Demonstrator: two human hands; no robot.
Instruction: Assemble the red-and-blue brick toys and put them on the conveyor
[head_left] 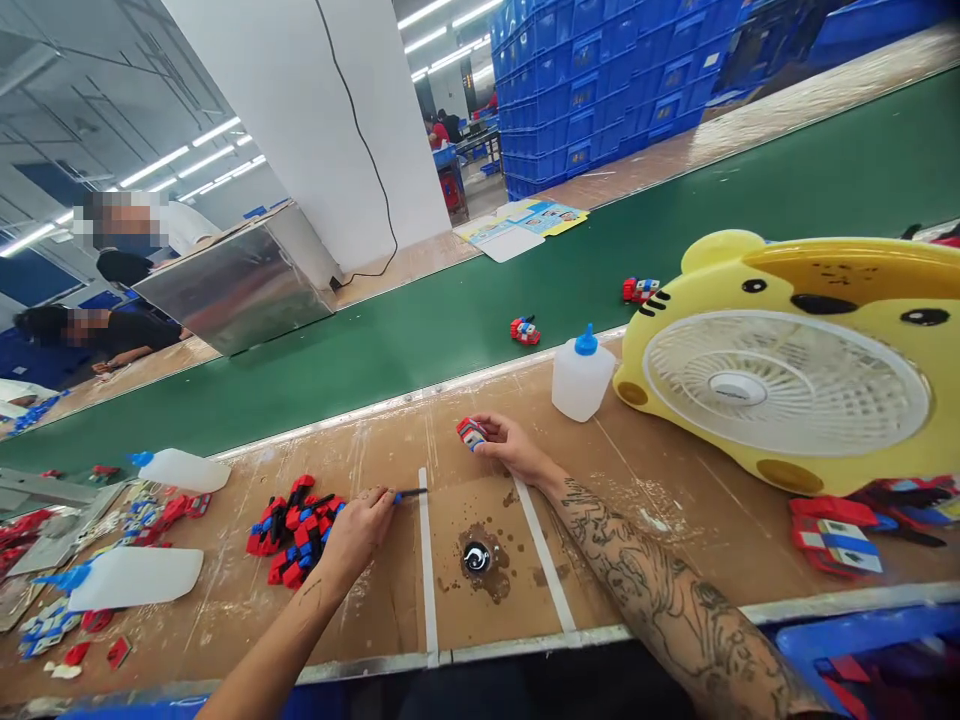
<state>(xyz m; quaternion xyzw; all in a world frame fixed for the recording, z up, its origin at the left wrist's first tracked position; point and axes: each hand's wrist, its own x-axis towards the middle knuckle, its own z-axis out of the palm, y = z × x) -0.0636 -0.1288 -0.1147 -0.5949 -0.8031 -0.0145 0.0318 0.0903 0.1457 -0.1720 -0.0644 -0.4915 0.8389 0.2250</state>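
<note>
Left hand (pixel 367 522) and right hand (pixel 514 447) were closed above the counter (pixel 382 610).
The right pinched a partly covered red-and-white toy (pixel 471 433) near the far edge; the left gripped a slim tool (pixel 411 493), handle hidden. Open room lay between.

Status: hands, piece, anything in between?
Left hand: gripping slim tool. Right hand: holding red, white and blue toy piece. Small black dish between the forearms.

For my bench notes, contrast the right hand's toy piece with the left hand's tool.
The toy piece in the right hand is chunky; the tool in the left hand is slim. The toy piece shows red and white; the tool, blue and dark. Both are hand-held.
</note>
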